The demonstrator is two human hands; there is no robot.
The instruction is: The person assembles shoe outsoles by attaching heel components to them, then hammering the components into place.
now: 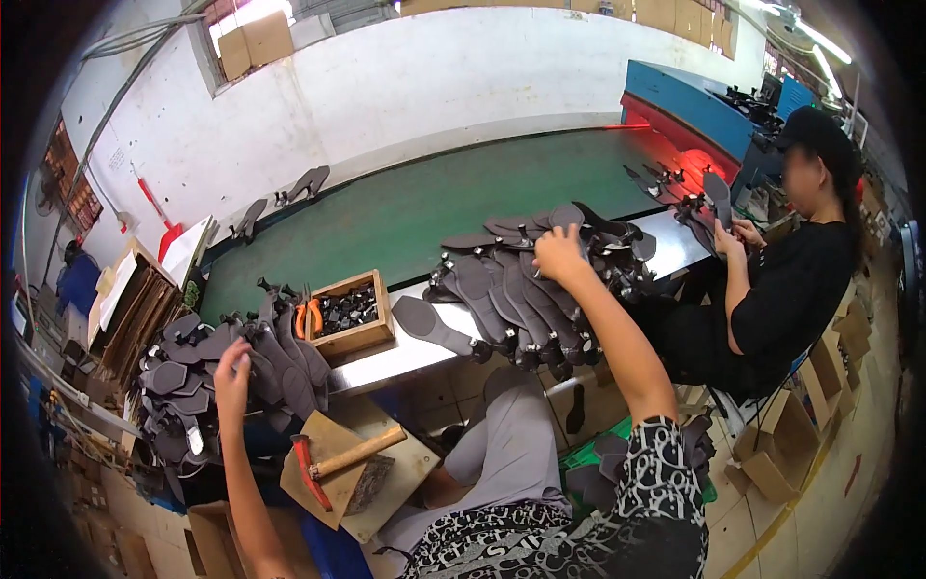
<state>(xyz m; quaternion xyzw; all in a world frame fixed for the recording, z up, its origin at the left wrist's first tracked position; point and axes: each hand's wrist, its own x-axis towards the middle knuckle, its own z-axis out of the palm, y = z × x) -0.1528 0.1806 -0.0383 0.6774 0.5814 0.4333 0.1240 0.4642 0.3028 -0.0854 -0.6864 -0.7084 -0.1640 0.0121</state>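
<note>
My right hand (559,253) reaches into a large pile of dark grey shoe soles (473,280), many with small heels. Its fingers are bent down and closed on a sole at the far side of the pile, mostly hidden by the hand. My left hand (231,378) is by another heap of grey soles (188,376) on the left, its fingers apart and nothing held. Between the two heaps, a wooden box (357,340) holds small black parts. Orange-handled pliers (309,317) lean at its left side.
A red-headed hammer (338,461) lies on a board by my lap. Behind the metal ledge runs a green conveyor belt (386,227), leading to a blue machine (685,111). At right a co-worker (796,280) sits holding a sole. Cardboard boxes (786,439) stand on the floor.
</note>
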